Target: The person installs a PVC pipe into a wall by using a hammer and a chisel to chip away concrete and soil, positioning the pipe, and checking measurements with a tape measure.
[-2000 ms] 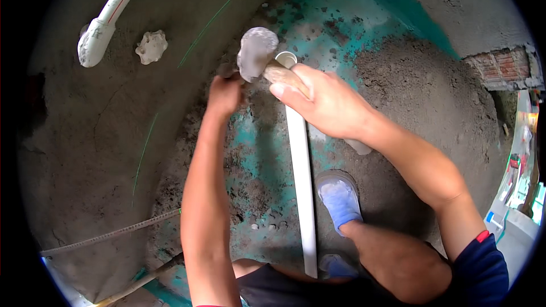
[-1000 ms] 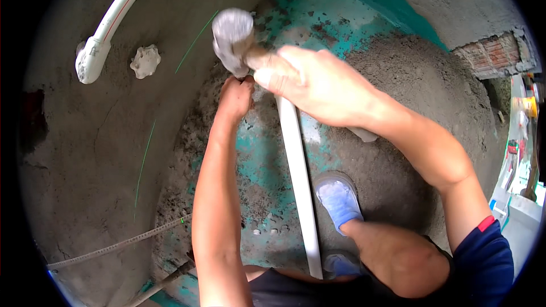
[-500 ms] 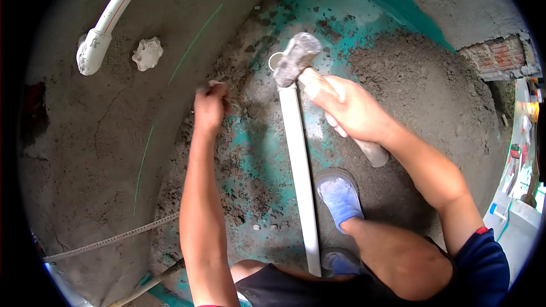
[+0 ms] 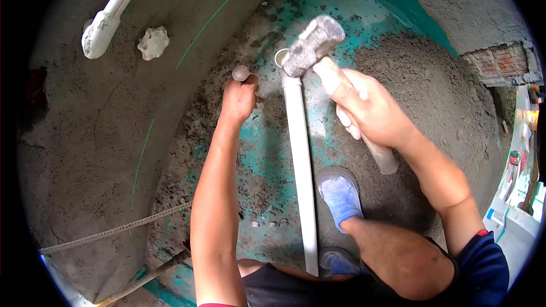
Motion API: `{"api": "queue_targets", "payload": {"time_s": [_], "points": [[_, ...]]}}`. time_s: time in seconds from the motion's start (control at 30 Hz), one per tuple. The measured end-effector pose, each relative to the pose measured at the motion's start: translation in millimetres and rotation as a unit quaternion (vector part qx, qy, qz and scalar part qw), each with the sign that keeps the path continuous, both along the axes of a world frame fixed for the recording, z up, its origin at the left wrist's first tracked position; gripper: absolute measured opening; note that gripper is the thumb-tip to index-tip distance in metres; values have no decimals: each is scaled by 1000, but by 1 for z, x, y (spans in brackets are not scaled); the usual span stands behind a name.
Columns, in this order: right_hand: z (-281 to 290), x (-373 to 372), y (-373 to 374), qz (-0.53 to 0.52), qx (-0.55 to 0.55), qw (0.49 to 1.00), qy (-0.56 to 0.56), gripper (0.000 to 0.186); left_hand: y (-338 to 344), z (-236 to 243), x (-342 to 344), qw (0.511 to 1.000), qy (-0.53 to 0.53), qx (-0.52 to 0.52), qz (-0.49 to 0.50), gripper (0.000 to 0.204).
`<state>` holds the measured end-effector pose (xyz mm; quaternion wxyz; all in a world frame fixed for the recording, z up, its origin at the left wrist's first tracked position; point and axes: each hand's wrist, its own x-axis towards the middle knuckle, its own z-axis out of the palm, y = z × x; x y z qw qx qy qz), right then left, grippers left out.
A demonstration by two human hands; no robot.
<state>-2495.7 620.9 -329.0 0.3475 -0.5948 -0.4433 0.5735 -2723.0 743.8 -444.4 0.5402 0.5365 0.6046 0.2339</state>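
My left hand (image 4: 238, 100) is closed around an upright metal tool (image 4: 240, 73), its round top showing above the fist, near the grimy floor beside the wall's foot. My right hand (image 4: 372, 108) grips the pale wooden handle of a hammer (image 4: 313, 45), whose heavy metal head is raised to the right of my left hand, over the open fitting at the far end of a white pipe (image 4: 298, 170). The pipe runs lengthwise along the teal-patched floor (image 4: 264, 187) between my left arm and my foot. The lower end of the metal tool is hidden by my hand.
A plastered wall (image 4: 91, 153) with green lines rises at left, bearing a white pipe elbow (image 4: 99, 37) and a white knob (image 4: 152, 44). A measuring strip (image 4: 114, 230) crosses lower left. Mortar (image 4: 432, 91) lies at right below exposed brick (image 4: 497, 62). My sandalled foot (image 4: 338, 196) is beside the pipe.
A second ago the hammer head was over my left hand; it has since moved away to the right. Since half a second ago, my left hand has shifted up and rightward with the tool.
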Motion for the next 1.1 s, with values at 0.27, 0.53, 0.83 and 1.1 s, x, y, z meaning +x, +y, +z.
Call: {"api": "queue_targets", "payload": {"time_s": [0.27, 0.53, 0.83, 1.1], "points": [[38, -32, 27, -40, 306, 949, -62, 36, 4, -7, 8, 999, 7, 4, -36, 30], [-12, -26, 17, 122, 68, 962, -234, 53, -2, -18, -12, 999, -17, 31, 2, 23], [-14, -6, 2, 42, 57, 986, -153, 42, -13, 5, -9, 999, -45, 5, 16, 18], [64, -18, 13, -28, 258, 964, -54, 31, -11, -1, 2, 1000, -17, -5, -4, 23]]}}
